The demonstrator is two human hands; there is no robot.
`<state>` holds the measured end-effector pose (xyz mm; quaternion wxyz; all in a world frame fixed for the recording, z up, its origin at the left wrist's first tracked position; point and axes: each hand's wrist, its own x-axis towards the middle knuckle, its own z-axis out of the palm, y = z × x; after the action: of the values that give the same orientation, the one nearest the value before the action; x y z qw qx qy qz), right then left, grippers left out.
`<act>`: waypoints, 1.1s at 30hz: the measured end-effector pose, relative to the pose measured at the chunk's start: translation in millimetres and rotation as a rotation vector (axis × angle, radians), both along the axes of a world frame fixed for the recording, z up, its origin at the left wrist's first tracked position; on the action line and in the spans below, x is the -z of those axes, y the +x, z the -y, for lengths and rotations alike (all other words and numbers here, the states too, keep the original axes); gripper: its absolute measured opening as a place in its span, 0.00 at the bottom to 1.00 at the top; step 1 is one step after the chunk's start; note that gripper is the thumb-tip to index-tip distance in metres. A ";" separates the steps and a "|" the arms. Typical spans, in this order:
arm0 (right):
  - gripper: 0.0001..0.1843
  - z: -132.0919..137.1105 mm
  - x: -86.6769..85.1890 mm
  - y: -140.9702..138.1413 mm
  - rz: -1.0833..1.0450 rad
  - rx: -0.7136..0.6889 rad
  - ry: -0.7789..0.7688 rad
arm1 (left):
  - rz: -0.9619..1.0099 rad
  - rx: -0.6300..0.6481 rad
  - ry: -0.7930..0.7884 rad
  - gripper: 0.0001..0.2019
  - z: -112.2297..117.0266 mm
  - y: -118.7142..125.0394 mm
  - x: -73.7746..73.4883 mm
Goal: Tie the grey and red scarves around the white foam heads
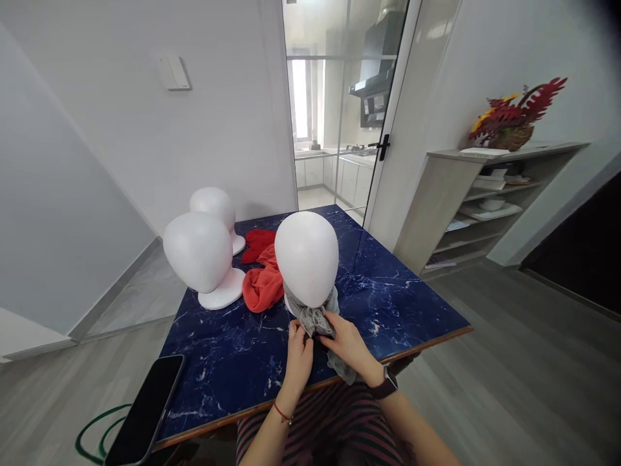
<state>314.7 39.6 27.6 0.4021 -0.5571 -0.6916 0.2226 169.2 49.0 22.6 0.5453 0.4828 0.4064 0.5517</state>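
Note:
A white mannequin head (pixel 306 255) stands upright near the front of the blue marbled table. Around its neck goes a thin grey scarf (pixel 313 320), gathered in a bunch at the front, with a loose end hanging toward the table edge. My left hand (pixel 299 353) pinches the scarf from the left, just below the bunch. From the right, my right hand (pixel 347 343) grips the same bunch, thumb and fingers closed on the fabric. Some of the fingertips are hidden in the folds.
Two more white mannequin heads (pixel 198 252) stand at the table's left. Between them and the middle head lie a coral scarf (pixel 263 285) and a red cloth (pixel 257 244). A black phone (pixel 148 408) with a green cord overhangs the left front corner of the table (pixel 233 369).

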 end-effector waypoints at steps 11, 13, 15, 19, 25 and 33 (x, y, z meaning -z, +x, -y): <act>0.19 -10.2 -11.8 -5.7 -0.140 0.123 0.106 | -0.280 -0.041 0.140 0.08 3.9 -8.0 -11.1; 0.18 -11.5 -13.8 -6.3 -0.177 0.140 0.110 | -0.307 -0.007 0.067 0.12 3.5 -10.7 -7.3; 0.19 -12.7 -15.1 -4.1 -0.189 0.114 0.111 | -0.329 0.002 0.004 0.15 2.6 -13.7 -3.9; 0.26 -17.5 -17.6 11.6 -0.224 -0.081 0.037 | -0.440 -0.123 0.022 0.14 -5.6 -24.6 -6.5; 0.06 -41.1 -26.2 42.6 -0.409 0.147 -0.048 | -0.682 -0.343 0.065 0.12 -32.1 -64.2 -23.3; 0.05 -35.0 -25.7 22.5 -0.533 0.346 0.029 | -0.635 -0.131 -0.078 0.09 -1.3 -51.8 -19.4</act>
<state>337.2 74.7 53.3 0.6087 -0.5828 -0.4602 0.2793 117.3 50.3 42.0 0.3725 0.5824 0.6072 0.3916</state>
